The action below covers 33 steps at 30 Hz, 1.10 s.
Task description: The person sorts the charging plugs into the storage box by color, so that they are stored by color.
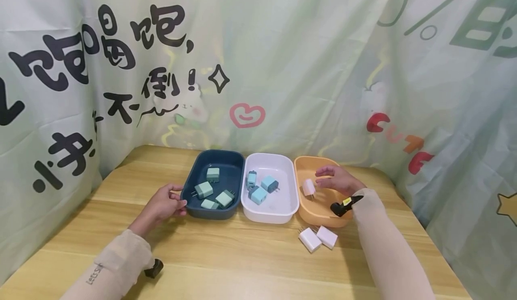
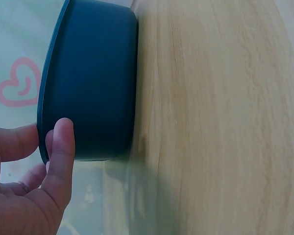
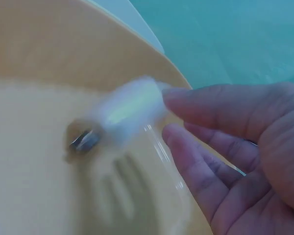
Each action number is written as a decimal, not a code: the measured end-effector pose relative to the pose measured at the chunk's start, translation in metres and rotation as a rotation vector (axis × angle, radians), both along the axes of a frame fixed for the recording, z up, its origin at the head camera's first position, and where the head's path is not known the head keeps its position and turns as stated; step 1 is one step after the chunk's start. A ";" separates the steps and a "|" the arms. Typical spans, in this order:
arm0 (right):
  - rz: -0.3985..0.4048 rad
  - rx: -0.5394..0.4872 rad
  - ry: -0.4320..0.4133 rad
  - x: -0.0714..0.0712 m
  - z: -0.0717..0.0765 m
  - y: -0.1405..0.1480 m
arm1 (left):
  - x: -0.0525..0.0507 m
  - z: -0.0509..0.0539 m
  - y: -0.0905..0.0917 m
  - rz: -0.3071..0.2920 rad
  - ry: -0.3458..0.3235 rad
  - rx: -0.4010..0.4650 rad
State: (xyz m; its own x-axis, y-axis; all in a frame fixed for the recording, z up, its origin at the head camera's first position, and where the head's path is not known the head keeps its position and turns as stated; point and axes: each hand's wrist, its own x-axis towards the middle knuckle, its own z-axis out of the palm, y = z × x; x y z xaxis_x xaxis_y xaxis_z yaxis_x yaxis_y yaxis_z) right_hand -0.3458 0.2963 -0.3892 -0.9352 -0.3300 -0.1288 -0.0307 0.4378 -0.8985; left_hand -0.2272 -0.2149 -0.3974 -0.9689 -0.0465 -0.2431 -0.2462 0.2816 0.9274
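Observation:
My left hand (image 1: 164,202) grips the rim of a dark blue tray (image 1: 214,213) at its left side, thumb and fingers on either side of the rim in the left wrist view. Over the orange tray (image 1: 323,218), my right hand (image 1: 340,180) has its fingers spread apart. A white charger plug (image 1: 308,187) is just off those fingertips, blurred and tilted with its prongs toward the tray floor in the right wrist view. Two more white charger plugs (image 1: 310,240) lie on the table in front of the orange tray.
Several pale green charger plugs (image 1: 203,189) lie in the dark blue tray. Three light blue plugs (image 1: 258,195) sit in the white tray (image 1: 269,217) between the other two. Behind the wooden table (image 1: 226,259) hangs a printed curtain (image 1: 291,67).

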 end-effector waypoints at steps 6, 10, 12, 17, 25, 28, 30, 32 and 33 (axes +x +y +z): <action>-0.009 -0.106 0.010 0.005 0.002 0.002 | 0.001 -0.001 0.000 0.001 0.016 0.016; -0.016 -0.227 -0.024 0.012 0.005 0.000 | 0.001 -0.003 0.000 0.001 0.026 0.021; -0.010 -0.261 -0.049 0.017 0.007 0.001 | 0.002 -0.003 -0.001 -0.001 0.029 0.019; 0.011 -0.292 -0.089 0.033 0.015 0.006 | 0.002 -0.003 -0.001 -0.004 0.033 0.015; 0.165 -0.408 -0.024 0.069 0.025 0.019 | 0.002 -0.003 -0.002 -0.006 0.034 0.006; 0.289 -0.500 -0.002 0.082 0.023 0.026 | 0.002 -0.005 -0.002 -0.003 0.034 0.003; 0.370 -0.548 0.001 0.090 0.022 0.030 | 0.001 -0.006 -0.002 -0.003 0.032 0.000; 0.450 -0.576 -0.010 0.098 0.020 0.035 | 0.000 -0.006 -0.002 -0.002 0.029 -0.005; 0.493 -0.581 -0.016 0.101 0.018 0.039 | 0.000 -0.006 -0.001 -0.003 0.028 -0.008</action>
State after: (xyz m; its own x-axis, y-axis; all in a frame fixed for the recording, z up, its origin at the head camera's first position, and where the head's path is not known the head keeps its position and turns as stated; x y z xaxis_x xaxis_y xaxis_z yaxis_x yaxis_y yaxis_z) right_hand -0.2449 0.3351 -0.3714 -0.6614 -0.7278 0.1812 -0.0853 -0.1670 -0.9823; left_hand -0.2277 -0.2164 -0.4036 -0.9755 -0.0451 -0.2152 -0.2190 0.2893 0.9318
